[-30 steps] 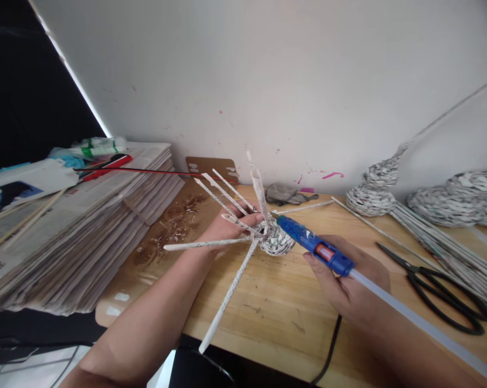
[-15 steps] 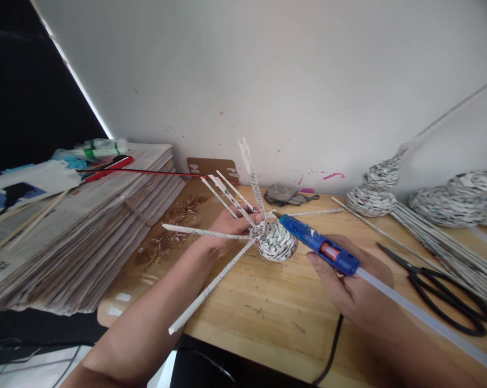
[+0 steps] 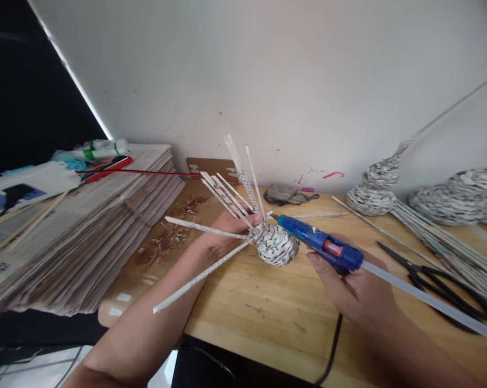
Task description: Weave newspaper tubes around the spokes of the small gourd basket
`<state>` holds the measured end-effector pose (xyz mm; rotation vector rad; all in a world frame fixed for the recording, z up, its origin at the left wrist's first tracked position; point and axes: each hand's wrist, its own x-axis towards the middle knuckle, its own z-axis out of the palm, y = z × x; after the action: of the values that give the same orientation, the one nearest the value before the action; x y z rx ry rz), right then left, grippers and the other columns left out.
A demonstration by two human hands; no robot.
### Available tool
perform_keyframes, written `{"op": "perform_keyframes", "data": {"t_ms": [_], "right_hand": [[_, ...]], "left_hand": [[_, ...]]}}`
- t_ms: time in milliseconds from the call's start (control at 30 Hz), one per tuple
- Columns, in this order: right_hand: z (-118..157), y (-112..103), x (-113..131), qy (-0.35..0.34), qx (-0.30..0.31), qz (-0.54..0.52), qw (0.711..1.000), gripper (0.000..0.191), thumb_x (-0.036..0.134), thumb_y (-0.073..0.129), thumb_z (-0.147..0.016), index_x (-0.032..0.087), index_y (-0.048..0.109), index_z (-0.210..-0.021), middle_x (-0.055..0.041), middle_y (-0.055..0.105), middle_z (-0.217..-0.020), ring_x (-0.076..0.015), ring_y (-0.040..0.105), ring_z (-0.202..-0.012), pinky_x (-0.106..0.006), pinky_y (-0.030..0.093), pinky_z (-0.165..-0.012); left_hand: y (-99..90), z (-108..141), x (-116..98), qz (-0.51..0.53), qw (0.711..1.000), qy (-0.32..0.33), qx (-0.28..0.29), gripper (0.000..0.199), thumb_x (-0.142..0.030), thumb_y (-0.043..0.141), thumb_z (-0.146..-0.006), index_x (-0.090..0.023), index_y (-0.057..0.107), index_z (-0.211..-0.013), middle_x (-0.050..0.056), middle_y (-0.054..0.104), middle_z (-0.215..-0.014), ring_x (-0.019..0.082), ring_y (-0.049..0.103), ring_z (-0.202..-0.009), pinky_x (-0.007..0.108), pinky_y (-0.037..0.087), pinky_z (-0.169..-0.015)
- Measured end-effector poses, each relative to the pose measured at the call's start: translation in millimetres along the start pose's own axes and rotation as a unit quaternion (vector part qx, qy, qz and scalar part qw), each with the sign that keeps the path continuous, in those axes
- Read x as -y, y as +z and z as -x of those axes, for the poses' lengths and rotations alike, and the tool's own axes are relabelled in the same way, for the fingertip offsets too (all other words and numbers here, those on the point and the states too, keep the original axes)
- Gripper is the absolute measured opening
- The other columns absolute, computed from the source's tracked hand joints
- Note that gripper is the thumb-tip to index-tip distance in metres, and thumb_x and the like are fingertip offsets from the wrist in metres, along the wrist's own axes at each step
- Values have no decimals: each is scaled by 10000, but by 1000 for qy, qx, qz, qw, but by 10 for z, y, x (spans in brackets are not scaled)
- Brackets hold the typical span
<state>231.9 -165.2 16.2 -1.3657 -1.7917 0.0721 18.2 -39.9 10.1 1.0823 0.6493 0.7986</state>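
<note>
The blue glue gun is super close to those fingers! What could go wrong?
The nozzle of the blue glue gun points toward the left hand, so if it is hot, a slip might burn a finger. Glue might also land on the wrong paper stick of the woven paper piece, since several fan out close together. And the black cord hangs over the table edge, so something could snag it and tug.
</note>
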Motion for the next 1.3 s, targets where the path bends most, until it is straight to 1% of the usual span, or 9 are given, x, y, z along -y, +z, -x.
{"op": "perform_keyframes", "data": {"t_ms": [200, 400, 533, 733, 900, 1033, 1133, 1200, 1300], "right_hand": [[-27, 24, 20, -15, -14, 9, 1000, 93, 315, 602, -902, 227, 604, -873, 37, 580, -600, -123, 544, -488, -239, 415, -490], [-26, 15, 34, -12, 2, 17, 1000, 97, 320, 589, -908, 225, 601, -894, 21, 630, -652, -146, 615, -546, -246, 452, -520], [-14, 9, 22, -16, 8, 23, 1000, 91, 315, 581, -911, 227, 601, -923, 18, 652, -686, -147, 631, -567, -241, 459, -524], [1, 9, 20, -17, 19, 10, 1000, 85, 309, 592, -910, 232, 614, -941, 17, 656, -715, -142, 635, -604, -239, 466, -558], [15, 2, 36, 1, 27, -20, 999, 113, 320, 594, -908, 226, 622, -964, 11, 659, -730, -139, 628, -608, -244, 463, -563], [12, -4, 53, 3, 33, -26, 999, 99, 317, 597, -904, 221, 611, -922, 30, 609, -655, -127, 581, -548, -242, 432, -527], [3, -14, 69, -3, 26, -22, 999, 88, 307, 592, -905, 222, 611, -913, 30, 611, -655, -130, 590, -558, -244, 434, -537], [0, -20, 77, -2, 27, -23, 999, 82, 303, 588, -906, 223, 608, -907, 32, 609, -650, -131, 589, -553, -244, 432, -534], [-2, -24, 82, 0, 27, -29, 999, 79, 302, 588, -905, 224, 598, -891, 39, 588, -627, -125, 570, -527, -242, 420, -518]], "left_hand": [[-8, -16, 21, -3, 1000, -6, 2, 385, -382, 861, -598, -113, 649, -775, -7, 618, -612, 87, 533, -449, 207, 421, -401], [-63, -49, 67, 9, 1000, -9, 14, 366, -380, 856, -621, -111, 674, -790, -3, 618, -608, 88, 528, -455, 200, 398, -404], [-82, -58, 87, 8, 1000, 0, 12, 344, -348, 869, -605, -110, 671, -755, 8, 634, -629, 93, 562, -498, 195, 428, -448], [-98, -49, 131, -3, 998, 4, 63, 315, -394, 814, -676, -133, 673, -783, -15, 577, -575, 75, 497, -418, 184, 383, -378], [-78, -30, 132, -7, 999, -2, 50, 315, -396, 817, -654, -139, 663, -751, -16, 555, -577, 65, 470, -413, 174, 376, -358], [-68, -17, 125, 1, 998, -8, 66, 320, -393, 813, -661, -129, 645, -726, -12, 550, -570, 65, 479, -413, 168, 384, -360], [-62, -5, 118, -5, 997, -14, 81, 305, -374, 805, -673, -120, 640, -710, -4, 560, -576, 63, 483, -416, 169, 391, -368], [-58, 1, 113, -14, 997, -17, 80, 304, -372, 803, -673, -120, 637, -707, -5, 558, -575, 61, 480, -415, 173, 393, -374], [-54, 5, 107, -17, 998, -18, 54, 318, -385, 813, -654, -133, 646, -755, -14, 556, -580, 64, 479, -416, 180, 386, -372]]}}
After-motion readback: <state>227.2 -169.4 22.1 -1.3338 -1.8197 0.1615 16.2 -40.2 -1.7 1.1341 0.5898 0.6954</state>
